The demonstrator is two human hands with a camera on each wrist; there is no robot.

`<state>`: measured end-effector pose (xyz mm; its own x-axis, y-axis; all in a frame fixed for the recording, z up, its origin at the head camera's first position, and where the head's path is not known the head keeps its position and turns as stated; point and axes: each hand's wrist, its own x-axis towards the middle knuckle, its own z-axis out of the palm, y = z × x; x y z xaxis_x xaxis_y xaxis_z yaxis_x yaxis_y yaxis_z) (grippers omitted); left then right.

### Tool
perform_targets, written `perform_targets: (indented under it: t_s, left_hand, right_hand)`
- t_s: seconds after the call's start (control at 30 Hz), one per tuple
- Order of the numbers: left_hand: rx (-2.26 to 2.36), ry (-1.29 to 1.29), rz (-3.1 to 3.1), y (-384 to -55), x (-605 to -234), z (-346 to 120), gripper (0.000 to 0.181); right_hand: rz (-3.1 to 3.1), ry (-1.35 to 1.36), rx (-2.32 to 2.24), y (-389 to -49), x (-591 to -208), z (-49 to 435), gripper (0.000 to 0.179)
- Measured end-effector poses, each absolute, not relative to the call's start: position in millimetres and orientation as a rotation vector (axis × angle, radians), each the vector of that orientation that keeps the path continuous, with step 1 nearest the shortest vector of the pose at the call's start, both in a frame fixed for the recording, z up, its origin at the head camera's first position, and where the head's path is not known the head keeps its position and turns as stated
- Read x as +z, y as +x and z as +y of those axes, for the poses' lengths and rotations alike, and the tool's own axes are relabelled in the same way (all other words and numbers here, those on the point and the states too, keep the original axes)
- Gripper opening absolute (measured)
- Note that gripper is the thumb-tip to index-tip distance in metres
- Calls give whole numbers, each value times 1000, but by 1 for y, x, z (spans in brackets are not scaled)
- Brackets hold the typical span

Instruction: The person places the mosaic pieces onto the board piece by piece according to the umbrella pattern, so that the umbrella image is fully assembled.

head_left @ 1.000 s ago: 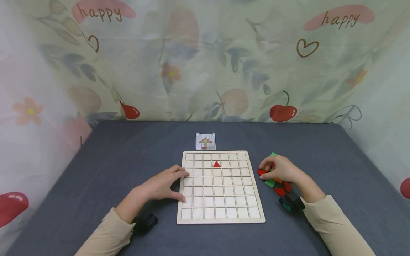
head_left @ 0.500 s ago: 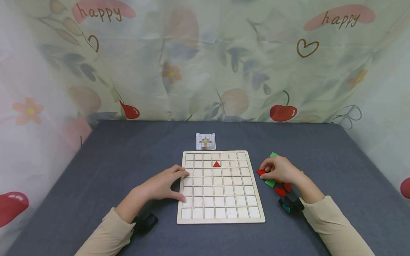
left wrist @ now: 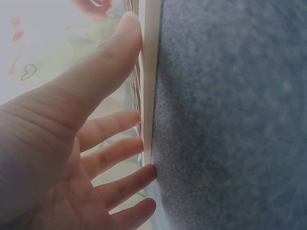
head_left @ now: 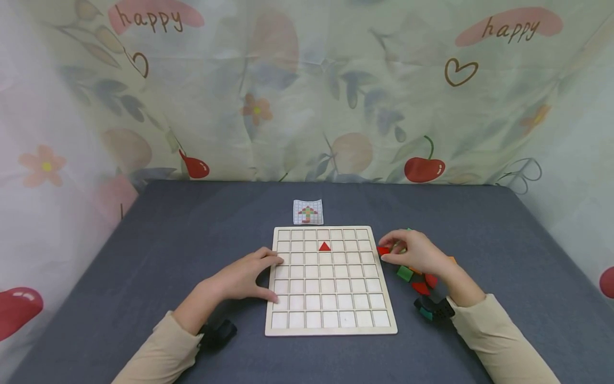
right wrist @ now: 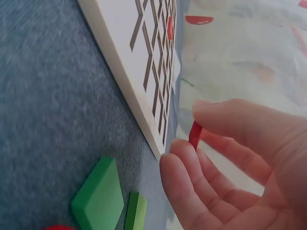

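A wooden grid board (head_left: pixel 330 334) lies in the middle of the table, with a red triangle tile (head_left: pixel 324 246) in a cell of its second row from the top. My left hand (head_left: pixel 247 274) rests on the board's left edge, thumb and fingers spread; the left wrist view shows the thumb (left wrist: pixel 112 52) along the rim. Between thumb and fingers, my right hand (head_left: pixel 416 252) pinches a small red tile (right wrist: pixel 194 135) just off the board's upper right edge. The fingers partly cover that tile, so its full shape is hidden.
Right of the board lie loose tiles, partly under my right hand: a green one (head_left: pixel 405 273), red ones (head_left: pixel 421 288) and a bit of orange (head_left: pixel 452 260). A small pattern card (head_left: pixel 308 213) lies behind the board. A patterned curtain (head_left: pixel 307 106) hangs beyond the table.
My right hand has moved left and slightly away from me, carrying the red tile out of the loose tiles towards the board. The left hand has stayed in place.
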<state>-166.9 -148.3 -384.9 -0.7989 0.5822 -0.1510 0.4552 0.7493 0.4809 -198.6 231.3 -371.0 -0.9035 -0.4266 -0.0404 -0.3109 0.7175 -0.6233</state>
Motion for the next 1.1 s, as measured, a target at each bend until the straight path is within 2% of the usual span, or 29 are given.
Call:
perform_targets:
  t_s: [0.3,0.77,1.1]
  left_hand:
    - [613,807,2657,-167,-385,-149,77]
    - [601,809,2663,-168,-387,-149,77]
    - [595,807,2664,-168,-387,-149,77]
  right_hand:
    - [2712,-745,-994,-200,-373,221,23]
    - [2627,-741,-1096,-201,-375,199,23]
    - [2589,-638,-1144,-202,-376,185,20]
